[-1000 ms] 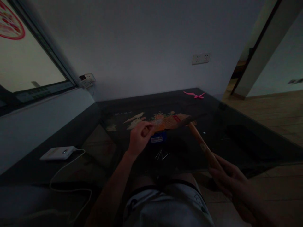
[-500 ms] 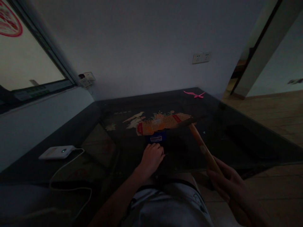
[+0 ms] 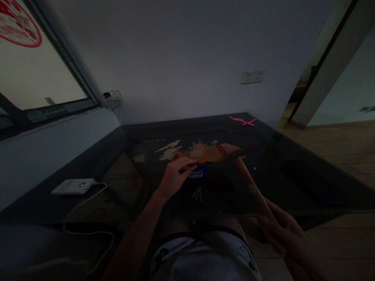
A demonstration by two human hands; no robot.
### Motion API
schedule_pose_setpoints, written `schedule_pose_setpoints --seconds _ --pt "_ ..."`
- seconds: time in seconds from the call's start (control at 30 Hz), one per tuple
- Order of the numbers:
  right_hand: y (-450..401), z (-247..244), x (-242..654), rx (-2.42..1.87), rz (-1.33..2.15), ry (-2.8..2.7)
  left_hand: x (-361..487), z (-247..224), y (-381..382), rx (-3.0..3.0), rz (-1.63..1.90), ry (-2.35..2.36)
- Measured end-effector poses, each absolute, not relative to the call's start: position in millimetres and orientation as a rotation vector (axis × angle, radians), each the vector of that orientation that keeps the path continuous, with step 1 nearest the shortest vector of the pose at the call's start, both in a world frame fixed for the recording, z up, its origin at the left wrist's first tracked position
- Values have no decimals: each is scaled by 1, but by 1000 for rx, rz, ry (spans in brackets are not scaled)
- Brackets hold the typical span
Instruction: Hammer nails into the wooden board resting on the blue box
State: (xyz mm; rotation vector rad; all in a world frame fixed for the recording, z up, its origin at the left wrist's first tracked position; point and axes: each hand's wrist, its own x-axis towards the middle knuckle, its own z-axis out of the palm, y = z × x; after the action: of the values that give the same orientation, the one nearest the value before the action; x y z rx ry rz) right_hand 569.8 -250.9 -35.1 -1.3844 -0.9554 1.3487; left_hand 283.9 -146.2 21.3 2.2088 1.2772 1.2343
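Note:
My right hand (image 3: 284,230) is wrapped round the wooden handle of a hammer (image 3: 249,181), whose dark head rests by the right end of an orange patterned piece (image 3: 213,152) with red bands. My left hand (image 3: 177,171) has its thumb and fingers pinched together over the left part of that piece; whatever they hold is too small and dark to make out. Just below the fingers is a blue box (image 3: 200,171) with a pale label. Several thin, shiny nail-like pins (image 3: 198,194) lie on the dark tabletop in front of the box.
The glossy dark table (image 3: 164,199) bears a printed bird and flowers. A white power bank (image 3: 73,186) with a cable lies at left, a pink ribbon-like thing (image 3: 244,121) at the back right, and a dark flat object (image 3: 313,183) at right. Wall sockets (image 3: 252,77) are behind.
My left hand has lifted off the table in front of the blue box and moved up and left, its fingers now pinched. The pins have come into view. My right hand still holds the hammer.

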Motion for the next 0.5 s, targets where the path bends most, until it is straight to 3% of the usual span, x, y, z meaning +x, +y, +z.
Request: schedule_pose_setpoints --seconds 0.2,0.5 --pt "-252 -26 559 -1383 1373 -975 272 28 -74 1976 1549 1366" --pt "-248 -27 558 -1363 1383 -1029 276 3 -43 2041 1326 1312"
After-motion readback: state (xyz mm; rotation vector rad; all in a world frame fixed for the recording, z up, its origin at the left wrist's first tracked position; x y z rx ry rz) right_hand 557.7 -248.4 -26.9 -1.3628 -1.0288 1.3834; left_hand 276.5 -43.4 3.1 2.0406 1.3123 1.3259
